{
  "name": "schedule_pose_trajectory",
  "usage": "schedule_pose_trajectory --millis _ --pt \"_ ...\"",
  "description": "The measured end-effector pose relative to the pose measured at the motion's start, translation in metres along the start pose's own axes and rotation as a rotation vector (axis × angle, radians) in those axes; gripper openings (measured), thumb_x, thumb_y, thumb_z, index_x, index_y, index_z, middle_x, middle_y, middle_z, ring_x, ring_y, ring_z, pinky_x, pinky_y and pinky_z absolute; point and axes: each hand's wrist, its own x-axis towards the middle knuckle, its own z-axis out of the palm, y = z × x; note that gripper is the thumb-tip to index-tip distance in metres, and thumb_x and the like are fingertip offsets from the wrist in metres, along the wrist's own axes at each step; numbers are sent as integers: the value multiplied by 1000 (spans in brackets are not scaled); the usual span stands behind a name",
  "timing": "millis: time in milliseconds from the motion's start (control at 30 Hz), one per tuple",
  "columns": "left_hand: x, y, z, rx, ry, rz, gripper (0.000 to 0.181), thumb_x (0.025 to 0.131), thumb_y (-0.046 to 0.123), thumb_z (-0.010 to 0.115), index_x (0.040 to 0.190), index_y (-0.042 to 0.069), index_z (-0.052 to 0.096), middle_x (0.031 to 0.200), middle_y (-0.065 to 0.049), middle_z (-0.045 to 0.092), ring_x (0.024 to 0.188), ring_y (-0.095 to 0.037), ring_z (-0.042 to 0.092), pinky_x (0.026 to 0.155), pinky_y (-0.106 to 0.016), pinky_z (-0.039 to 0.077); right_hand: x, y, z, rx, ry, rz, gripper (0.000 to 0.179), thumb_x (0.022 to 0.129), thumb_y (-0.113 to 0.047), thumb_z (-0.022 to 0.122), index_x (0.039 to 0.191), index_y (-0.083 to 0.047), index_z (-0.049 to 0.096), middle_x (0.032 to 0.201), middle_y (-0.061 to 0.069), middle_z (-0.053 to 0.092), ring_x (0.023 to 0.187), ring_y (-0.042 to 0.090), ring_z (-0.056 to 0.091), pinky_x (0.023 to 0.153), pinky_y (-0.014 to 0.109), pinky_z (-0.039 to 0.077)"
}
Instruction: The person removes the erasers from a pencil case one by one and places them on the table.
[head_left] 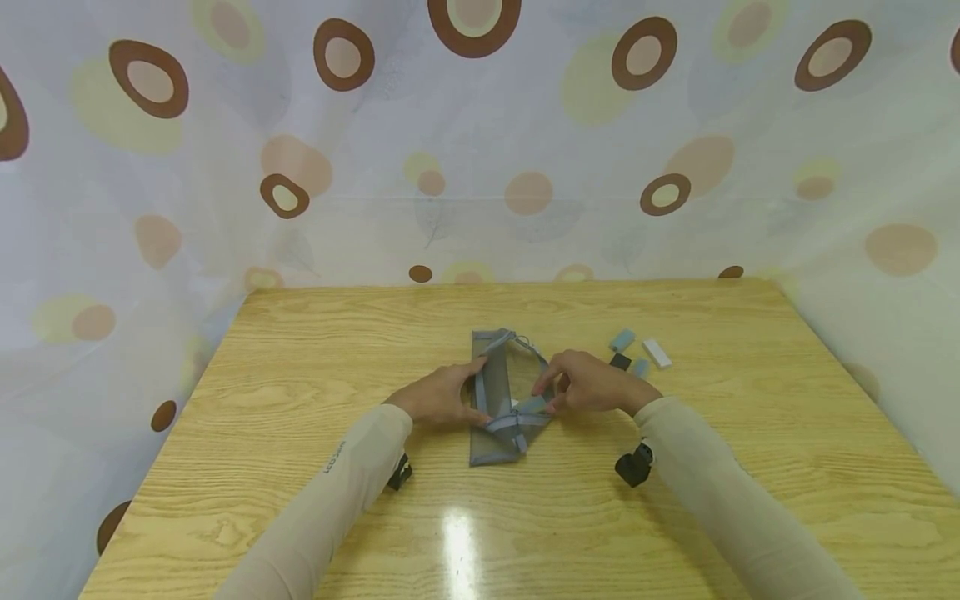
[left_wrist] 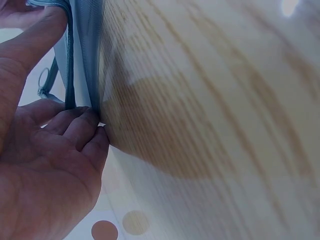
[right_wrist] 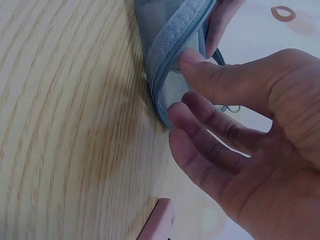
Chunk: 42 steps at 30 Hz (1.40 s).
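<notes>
A grey-blue mesh zip pouch [head_left: 491,450] lies on the table with its zipped mouth spread wide. My left hand [head_left: 442,394] holds the pouch's left side, thumb and fingers apart along the mouth; in the left wrist view its fingers [left_wrist: 75,125] curl at the pouch's edge. My right hand [head_left: 592,382] is at the right side of the mouth. A small light blue block [head_left: 532,405] lies in the opening, right at its fingertips. In the right wrist view the thumb [right_wrist: 210,75] reaches over the zip [right_wrist: 172,60], with the other fingers spread apart below it.
Just beyond the right hand lie a light blue block [head_left: 622,339], a white block [head_left: 657,353], a black block [head_left: 620,362] and another light blue one [head_left: 640,368]. A patterned curtain [head_left: 480,233] stands behind the wooden table [head_left: 337,333].
</notes>
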Motion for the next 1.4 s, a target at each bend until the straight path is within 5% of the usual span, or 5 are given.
schedule_pose_trajectory --millis 667,1400 --pt "0 2 1 5 4 0 98 80 36 76 152 9 15 152 -10 28 138 -22 29 111 -35 30 -3 0 -6 -58 89 -68 17 85 -5 70 100 -11 73 105 9 59 91 25 61 77 36 54" --pt "1 -1 1 -28 -2 20 100 79 36 77 152 8 14 153 -11 27 138 -22 29 111 -35 30 -27 5 -38 -72 231 -20 18 87 -4 66 103 -10 73 106 8 61 80 21 58 73 35 50"
